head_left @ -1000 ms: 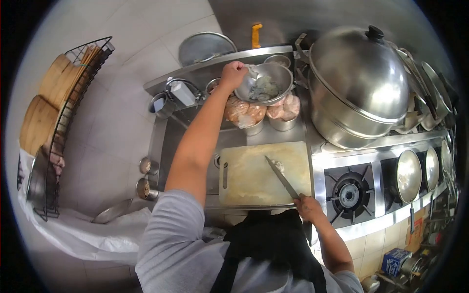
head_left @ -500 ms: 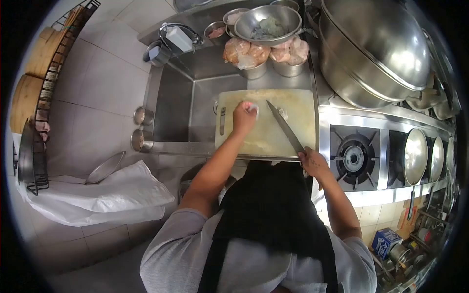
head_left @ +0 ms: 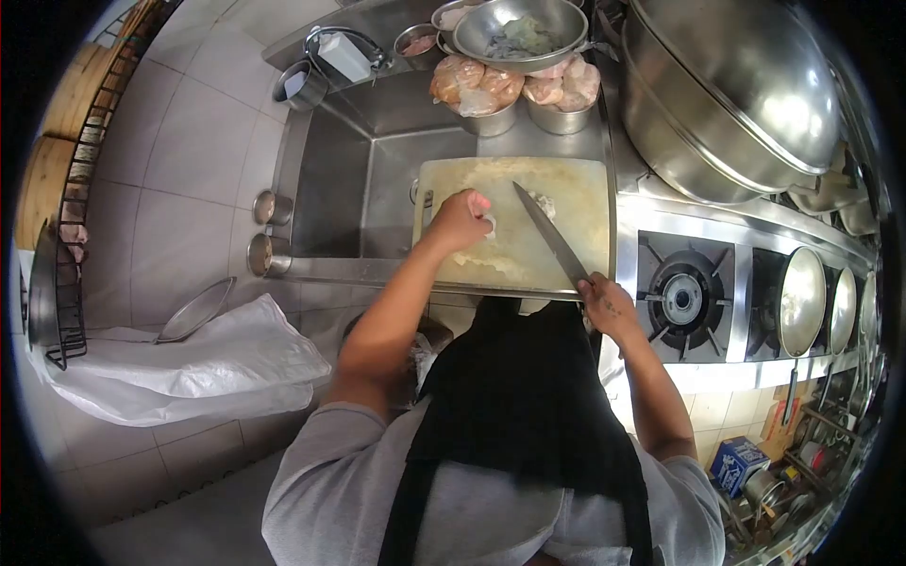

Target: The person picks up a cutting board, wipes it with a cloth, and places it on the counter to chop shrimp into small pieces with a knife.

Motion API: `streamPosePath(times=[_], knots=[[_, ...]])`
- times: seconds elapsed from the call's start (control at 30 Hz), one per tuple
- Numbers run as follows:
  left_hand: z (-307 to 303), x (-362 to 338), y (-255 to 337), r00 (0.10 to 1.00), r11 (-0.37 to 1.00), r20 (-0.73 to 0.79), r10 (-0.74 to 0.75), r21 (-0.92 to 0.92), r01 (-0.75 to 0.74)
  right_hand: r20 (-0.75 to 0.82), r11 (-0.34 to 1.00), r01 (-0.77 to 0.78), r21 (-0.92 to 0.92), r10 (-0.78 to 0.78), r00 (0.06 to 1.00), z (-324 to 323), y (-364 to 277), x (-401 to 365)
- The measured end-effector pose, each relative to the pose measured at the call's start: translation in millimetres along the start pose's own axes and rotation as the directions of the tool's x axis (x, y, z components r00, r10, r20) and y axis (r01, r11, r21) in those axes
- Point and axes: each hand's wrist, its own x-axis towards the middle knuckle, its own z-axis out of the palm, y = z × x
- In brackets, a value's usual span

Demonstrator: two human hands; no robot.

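At the far left a white sack [head_left: 189, 368] lies on the floor, and two small metal cups [head_left: 269, 231] sit on the edge of the sink [head_left: 340, 179]. Next comes the left hand [head_left: 458, 222]: its fingers are curled down over one pale piece [head_left: 488, 224] and pin it to the single cutting board [head_left: 566, 184], which lies across the worktop [head_left: 628, 226]. The one knife [head_left: 552, 241] slants over the board with its tip close to a second, smaller pale bit [head_left: 543, 202]. I cannot tell if the blade touches the board. The right hand [head_left: 604, 302] is closed tightly around the handle at the near edge. I judge the cutting of this piece as not yet begun, because it looks whole under the fingers. At the back, one bowl [head_left: 519, 28] holds greyish pieces, too heaped to count, above two tubs of pink bags [head_left: 514, 90], so much seems left. To the right are one open burner [head_left: 681, 300] and one big steamer [head_left: 727, 94].
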Motion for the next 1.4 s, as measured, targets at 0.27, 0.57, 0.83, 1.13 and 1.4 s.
streamPosePath(times=[0.27, 0.57, 0.83, 1.13, 1.4], knots=[[1.8, 38.8, -26.2, 0.913, 0.932, -0.193, -0.360, -0.040, 0.359, 0.003, 1.000, -0.005, 0.023, 0.005, 1.000, 5.4, -0.1, -1.0], [42.7, -9.5, -45.7, 0.890, 0.902, -0.240, 0.389, 0.297, -0.314, 0.061, 0.998, 0.057, 0.024, -0.059, 0.996, 9.2, -10.6, 18.9], [31.1, -20.4, -67.3, 0.865, 0.934, -0.367, 0.341, 0.235, -0.268, 0.101, 0.971, 0.176, -0.164, -0.161, 0.982, -6.4, -44.7, 30.2], [39.2, -13.6, -84.0, 0.757, 0.859, -0.416, 0.504, 0.331, -0.390, 0.138, 0.761, 0.349, -0.547, -0.329, 0.934, -14.6, -52.8, 35.4], [40.2, -11.7, -88.1, 0.739, 0.840, -0.406, 0.538, 0.330, -0.430, 0.276, 0.689, 0.378, -0.618, -0.260, 0.925, -29.5, -72.3, 35.2]])
